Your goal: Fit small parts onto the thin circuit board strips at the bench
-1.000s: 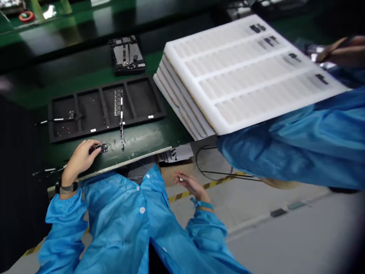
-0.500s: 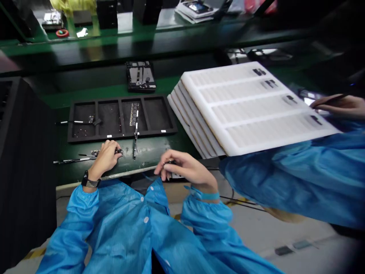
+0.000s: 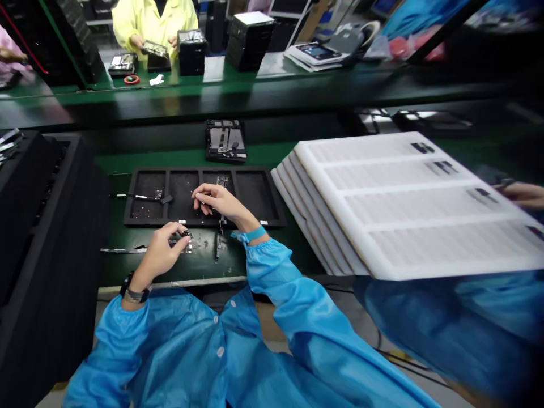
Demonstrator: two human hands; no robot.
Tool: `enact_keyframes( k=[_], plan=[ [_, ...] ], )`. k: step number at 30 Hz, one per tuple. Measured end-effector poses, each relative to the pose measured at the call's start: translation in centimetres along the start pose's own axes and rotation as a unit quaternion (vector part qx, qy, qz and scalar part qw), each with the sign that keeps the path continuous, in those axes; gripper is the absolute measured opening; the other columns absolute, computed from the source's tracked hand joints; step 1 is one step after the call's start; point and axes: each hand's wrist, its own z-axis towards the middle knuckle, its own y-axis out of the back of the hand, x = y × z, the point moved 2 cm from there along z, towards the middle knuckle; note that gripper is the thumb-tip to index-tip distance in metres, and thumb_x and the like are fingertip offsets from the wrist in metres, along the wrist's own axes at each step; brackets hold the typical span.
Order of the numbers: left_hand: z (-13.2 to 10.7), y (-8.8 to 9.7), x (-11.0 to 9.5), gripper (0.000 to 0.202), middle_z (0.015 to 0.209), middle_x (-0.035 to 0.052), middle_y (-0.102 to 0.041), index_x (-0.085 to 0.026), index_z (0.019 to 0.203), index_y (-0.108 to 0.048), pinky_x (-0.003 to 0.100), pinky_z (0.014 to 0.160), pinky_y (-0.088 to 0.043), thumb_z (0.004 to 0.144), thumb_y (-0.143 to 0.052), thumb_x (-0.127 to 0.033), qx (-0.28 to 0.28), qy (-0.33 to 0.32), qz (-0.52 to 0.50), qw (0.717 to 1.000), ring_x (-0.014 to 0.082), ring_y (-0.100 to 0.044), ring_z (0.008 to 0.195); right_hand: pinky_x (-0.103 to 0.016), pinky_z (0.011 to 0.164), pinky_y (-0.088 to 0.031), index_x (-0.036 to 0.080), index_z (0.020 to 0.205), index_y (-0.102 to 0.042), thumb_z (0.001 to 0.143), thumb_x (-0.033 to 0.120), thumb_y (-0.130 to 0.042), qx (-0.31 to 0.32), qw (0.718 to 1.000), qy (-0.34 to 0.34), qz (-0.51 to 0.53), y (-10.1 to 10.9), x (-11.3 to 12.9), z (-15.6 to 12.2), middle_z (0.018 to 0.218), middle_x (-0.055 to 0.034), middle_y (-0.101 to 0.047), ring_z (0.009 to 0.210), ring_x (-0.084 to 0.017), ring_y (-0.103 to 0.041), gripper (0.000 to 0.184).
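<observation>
My left hand (image 3: 164, 249) is over the green bench, thumb and fingers pinching a small dark circuit board (image 3: 186, 233). Beneath that hand, a long thin strip (image 3: 123, 250) lies on the bench, reaching out to the left. My right hand (image 3: 219, 201) hovers above the black compartment tray (image 3: 204, 221), its fingers bent together; what they hold, if anything, is hidden. Partly behind the right wrist, a narrow board strip (image 3: 218, 246) hangs over the tray's front edge. In the left compartment lie a cable piece (image 3: 147, 198) and several tiny bits.
A stack of white foam trays (image 3: 361, 192) rises at the right, with a co-worker's hand (image 3: 525, 192) beyond. Black foam bins (image 3: 76, 187) stand at the left. Opened device housings (image 3: 225, 141) lie behind the tray. Across the bench sits a person in yellow (image 3: 155, 20).
My right hand has moved from the bench's front edge up over the tray. My left hand has lifted a little with the small board. The camera view has tilted upward.
</observation>
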Motion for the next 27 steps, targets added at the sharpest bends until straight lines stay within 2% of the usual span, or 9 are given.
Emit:
enact_keyframes(
  k=[4,6,8,11,16,20,24,27],
  plan=[
    [0.7,4.0,-3.5,0.029,0.095,0.0034,-0.075,-0.024,0.115,-0.074,0.036,0.082,-0.057,0.087,-0.074,-0.031,-0.102,0.032,-0.133,0.985,0.0221,-0.070,0.087,-0.020,0.048,-0.039,0.015,0.104,-0.070,0.093,0.044,-0.070,0.009,1.000,-0.002,-0.012,-0.4,-0.4,-0.4,0.073,0.0002,-0.071,0.052,-0.009,-0.055,0.032],
    [1.8,5.3,-4.6,0.029,0.087,0.0027,-0.074,-0.023,0.111,-0.076,0.033,0.075,-0.056,0.082,-0.078,-0.029,-0.141,0.043,-0.196,0.969,0.0203,-0.070,0.081,-0.020,0.048,-0.037,0.015,0.096,-0.069,0.093,0.045,-0.069,-0.002,1.000,-0.006,-0.010,-0.6,-0.4,-0.6,0.072,0.0004,-0.070,0.051,-0.008,-0.051,0.030],
    [3.3,5.7,-4.7,0.026,0.080,0.0022,-0.073,-0.020,0.099,-0.076,0.029,0.065,-0.053,0.077,-0.083,-0.028,-0.164,0.057,-0.257,0.951,0.0175,-0.069,0.071,-0.020,0.046,-0.035,0.015,0.090,-0.068,0.093,0.047,-0.069,-0.015,1.000,-0.014,-0.005,-0.6,-0.5,-0.7,0.072,-0.0001,-0.069,0.049,-0.007,-0.048,0.032],
    [5.9,4.7,-3.4,0.029,0.073,0.0020,-0.072,-0.016,0.090,-0.073,0.025,0.055,-0.047,0.068,-0.088,-0.028,-0.154,0.085,-0.322,0.930,0.0138,-0.064,0.059,-0.021,0.045,-0.031,0.014,0.096,-0.071,0.091,0.046,-0.071,-0.019,0.999,-0.027,-0.007,-0.6,-0.6,-0.7,0.071,0.0001,-0.069,0.047,-0.007,-0.045,0.032],
    [9.1,1.4,0.5,0.031,0.064,0.0010,-0.069,-0.014,0.082,-0.073,0.023,0.052,-0.046,0.059,-0.090,-0.025,-0.113,0.113,-0.340,0.927,0.0114,-0.059,0.053,-0.022,0.044,-0.027,0.014,0.097,-0.074,0.088,0.046,-0.073,-0.028,0.998,-0.038,-0.035,-0.6,-0.5,-1.0,0.067,0.0006,-0.068,0.046,-0.007,-0.041,0.033],
    [9.6,-0.1,2.2,0.031,0.068,0.0017,-0.071,-0.014,0.085,-0.075,0.023,0.055,-0.049,0.061,-0.090,-0.026,-0.124,0.109,-0.345,0.924,0.0120,-0.061,0.057,-0.023,0.049,-0.033,0.014,0.093,-0.075,0.087,0.045,-0.073,-0.039,0.997,-0.028,-0.058,-0.7,-0.1,-1.2,0.062,0.0020,-0.064,0.050,-0.008,-0.044,0.032],
    [9.4,-0.7,2.5,0.029,0.072,0.0021,-0.072,-0.015,0.085,-0.076,0.024,0.056,-0.050,0.063,-0.090,-0.029,-0.102,0.093,-0.343,0.929,0.0130,-0.063,0.060,-0.025,0.060,-0.042,0.014,0.089,-0.075,0.088,0.042,-0.072,-0.040,0.995,-0.013,-0.088,-0.9,0.2,-1.3,0.062,0.0013,-0.064,0.057,-0.012,-0.053,0.028],
    [9.3,-0.9,2.6,0.028,0.072,0.0028,-0.072,-0.015,0.086,-0.077,0.025,0.057,-0.051,0.066,-0.090,-0.030,-0.081,0.086,-0.338,0.934,0.0144,-0.064,0.062,-0.027,0.063,-0.044,0.015,0.087,-0.075,0.088,0.041,-0.071,-0.041,0.994,-0.014,-0.100,-1.0,0.2,-1.2,0.061,0.0012,-0.064,0.058,-0.013,-0.055,0.027]
  ],
)
